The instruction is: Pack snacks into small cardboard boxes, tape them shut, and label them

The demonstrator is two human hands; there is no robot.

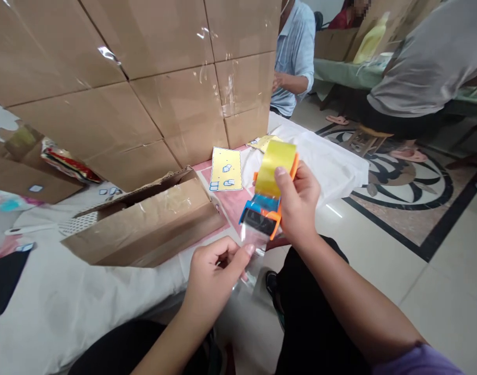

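My right hand [298, 200] grips a tape dispenser [257, 216] with a blue and orange frame, loaded with a wide yellowish roll of tape [276, 161]. From the dispenser's lower end a clear strip of tape [254, 242] runs down to my left hand [218, 265]. The left thumb and fingers are pinched on that strip. Both hands are held above the table's near edge. Just left of them lies a long cardboard box [175, 224], its upper side partly open. A yellow printed card [227, 169] rests on the pink cloth behind the dispenser.
Stacked taped cartons [175, 109] form a wall at the back. A white perforated fly swatter [80, 223] and an open carton [31, 172] are at left. One person in a light blue shirt [296, 47] sits behind the stack; another in grey [426, 67] sits at right on a wooden stool [367, 136].
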